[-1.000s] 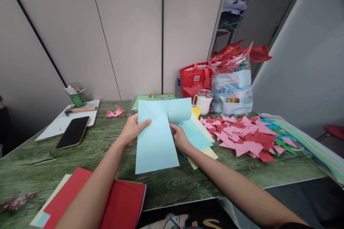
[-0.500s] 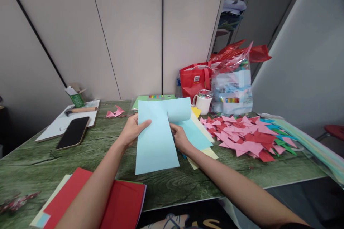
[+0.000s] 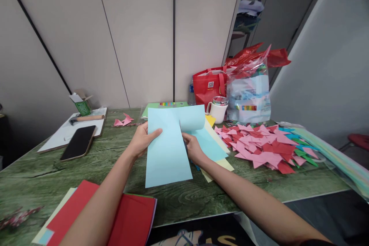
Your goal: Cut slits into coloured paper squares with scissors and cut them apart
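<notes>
A light blue sheet of paper [image 3: 166, 150] is held up over the green wood-grain table [image 3: 37, 177]. My left hand [image 3: 142, 138] pinches its left edge, thumb on the front. My right hand [image 3: 192, 147] grips the right edge, where the top right part of the sheet curls over. Under it lie more light blue and pale yellow sheets [image 3: 216, 150], flat on the table.
A heap of folded pink, red, green and blue paper triangles [image 3: 263, 148] lies to the right. A white mug [image 3: 217, 110], red bag [image 3: 208, 84] and plastic bag [image 3: 249, 92] stand behind. A phone [image 3: 78, 142], hammer [image 3: 86, 118] and red sheets [image 3: 127, 219] are at the left.
</notes>
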Demonstrator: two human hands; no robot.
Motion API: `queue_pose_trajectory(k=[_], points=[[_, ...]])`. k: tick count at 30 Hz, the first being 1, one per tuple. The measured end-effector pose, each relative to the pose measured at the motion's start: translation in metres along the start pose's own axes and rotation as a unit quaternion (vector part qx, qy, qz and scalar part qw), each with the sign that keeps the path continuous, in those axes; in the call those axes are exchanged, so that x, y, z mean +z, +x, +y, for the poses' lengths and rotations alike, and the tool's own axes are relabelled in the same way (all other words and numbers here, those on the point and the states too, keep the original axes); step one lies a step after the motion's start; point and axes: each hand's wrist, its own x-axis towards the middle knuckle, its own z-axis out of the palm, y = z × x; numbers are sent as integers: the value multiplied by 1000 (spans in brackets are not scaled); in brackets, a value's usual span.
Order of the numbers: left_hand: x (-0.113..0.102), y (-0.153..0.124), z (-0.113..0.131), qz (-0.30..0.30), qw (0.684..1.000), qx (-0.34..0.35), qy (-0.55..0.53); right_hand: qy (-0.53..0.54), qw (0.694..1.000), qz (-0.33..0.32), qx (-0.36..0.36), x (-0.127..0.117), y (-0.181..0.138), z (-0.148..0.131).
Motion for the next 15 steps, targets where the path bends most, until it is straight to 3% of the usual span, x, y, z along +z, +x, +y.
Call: queue_pose_trajectory(k=[15], points=[[0,-1,1,-2,1000,-3,10,-8,1000,11,17,-1,0,3]])
